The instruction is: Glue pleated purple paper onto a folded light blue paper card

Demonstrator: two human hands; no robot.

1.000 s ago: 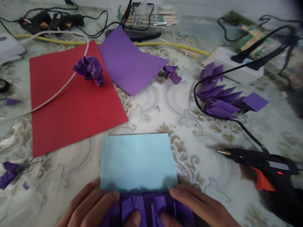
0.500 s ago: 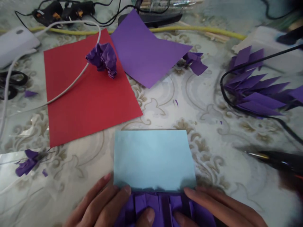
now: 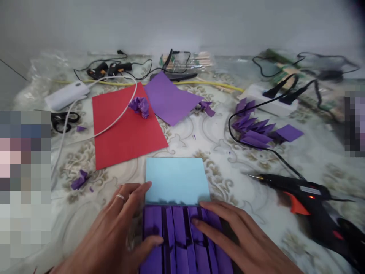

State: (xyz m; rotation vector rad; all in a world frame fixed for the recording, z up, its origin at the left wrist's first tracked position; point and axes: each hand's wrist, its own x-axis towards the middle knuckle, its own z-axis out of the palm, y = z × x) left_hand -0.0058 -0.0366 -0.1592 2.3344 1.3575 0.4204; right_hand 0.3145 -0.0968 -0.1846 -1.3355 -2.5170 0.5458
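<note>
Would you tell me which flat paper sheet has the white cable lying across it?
The red sheet; the white cable crosses it, while the purple sheet and light blue sheet carry none.

Nearest me, my left hand (image 3: 119, 228) and right hand (image 3: 242, 239) lie flat on the pleated paper strips (image 3: 182, 239), left and right of its middle; the small card (image 3: 176, 180) lies just behind the strips, touching their far edge; behind and left of the card I see the large sheet (image 3: 125, 129), a cable (image 3: 114, 121) and a crumpled wad (image 3: 139, 105) on it; the glue gun (image 3: 302, 190) lies to my right, the folded pieces (image 3: 256, 129) behind it.
</note>
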